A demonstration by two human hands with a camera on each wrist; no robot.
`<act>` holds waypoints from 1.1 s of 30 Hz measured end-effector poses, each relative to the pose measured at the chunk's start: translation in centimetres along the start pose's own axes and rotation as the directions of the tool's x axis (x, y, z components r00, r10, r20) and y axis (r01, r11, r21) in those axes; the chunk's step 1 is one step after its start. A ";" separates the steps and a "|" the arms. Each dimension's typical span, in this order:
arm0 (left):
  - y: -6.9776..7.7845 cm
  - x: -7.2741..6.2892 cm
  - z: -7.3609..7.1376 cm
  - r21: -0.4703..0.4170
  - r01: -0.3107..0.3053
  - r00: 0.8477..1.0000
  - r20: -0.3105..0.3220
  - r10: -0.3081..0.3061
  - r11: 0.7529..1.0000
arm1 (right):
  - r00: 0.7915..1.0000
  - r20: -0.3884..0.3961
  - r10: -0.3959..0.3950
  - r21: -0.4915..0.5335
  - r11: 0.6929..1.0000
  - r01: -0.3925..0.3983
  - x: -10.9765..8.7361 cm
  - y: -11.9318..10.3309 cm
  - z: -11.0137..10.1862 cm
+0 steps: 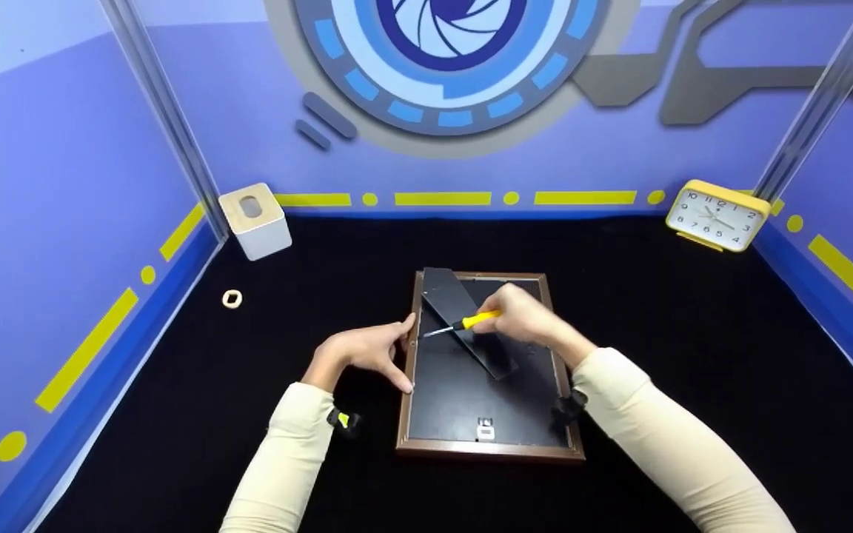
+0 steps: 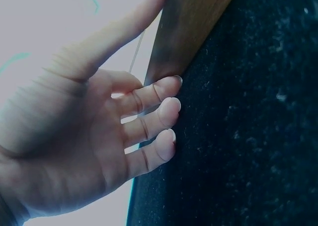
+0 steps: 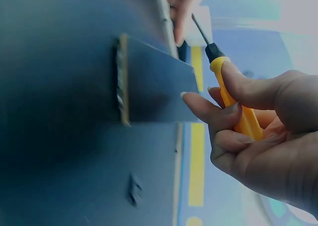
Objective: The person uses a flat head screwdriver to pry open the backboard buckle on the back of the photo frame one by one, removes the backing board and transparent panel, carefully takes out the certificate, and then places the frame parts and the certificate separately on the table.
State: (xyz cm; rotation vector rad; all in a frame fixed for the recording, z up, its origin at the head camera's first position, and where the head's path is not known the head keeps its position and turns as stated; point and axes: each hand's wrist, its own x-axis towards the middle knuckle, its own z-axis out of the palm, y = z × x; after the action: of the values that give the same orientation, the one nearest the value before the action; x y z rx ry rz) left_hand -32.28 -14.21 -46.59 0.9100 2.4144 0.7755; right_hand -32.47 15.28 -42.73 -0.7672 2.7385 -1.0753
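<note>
A picture frame with a brown wooden border (image 1: 489, 448) lies face down, its black backing board (image 1: 449, 407) uppermost. The black easel leg (image 1: 441, 285) stands out from the board at a slant. My right hand (image 1: 521, 314) grips a screwdriver by its yellow handle (image 3: 252, 126); its metal shaft (image 1: 439, 332) points left, the tip close over the left border. My left hand (image 1: 367, 346) rests against the frame's left side, thumb and fingers spread. In the left wrist view, its loosely bent fingers (image 2: 159, 112) lie by the frame's wooden side (image 2: 191, 22).
A white box with a wooden lid (image 1: 252, 222) stands at the back left, a small pale ring-shaped piece (image 1: 232, 299) in front of it. At the back right is a yellow clock (image 1: 719, 216). A metal hanger (image 1: 485, 429) sits near the board's lower edge.
</note>
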 end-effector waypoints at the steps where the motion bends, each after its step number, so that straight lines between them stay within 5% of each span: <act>1: 0.0 0.0 0.0 -0.003 0.000 1.000 0.001 0.000 1.000 | 1.000 0.005 0.013 0.008 1.000 -0.013 0.1 -0.1 0.3; 12: -0.2 -0.1 0.1 -0.010 0.006 1.000 -0.008 -0.006 1.000 | 0.993 -0.053 0.107 0.062 0.993 -0.104 0.5 1.1 1.3; 20: -0.3 0.1 0.1 -0.007 0.005 1.000 -0.011 -0.005 1.000 | 0.997 -0.071 0.032 0.058 0.998 -0.028 0.3 1.3 1.6; 33: -0.1 -0.1 0.2 0.001 0.004 1.000 -0.019 -0.004 1.000 | 0.998 -0.056 0.026 0.051 0.998 -0.023 0.4 1.1 2.6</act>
State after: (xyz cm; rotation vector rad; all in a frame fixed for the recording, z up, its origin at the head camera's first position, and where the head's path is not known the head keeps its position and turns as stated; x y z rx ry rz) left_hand -32.16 -14.23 -46.79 0.9021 2.4327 0.7843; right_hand -32.51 14.17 -45.34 -0.7044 2.7484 -1.1736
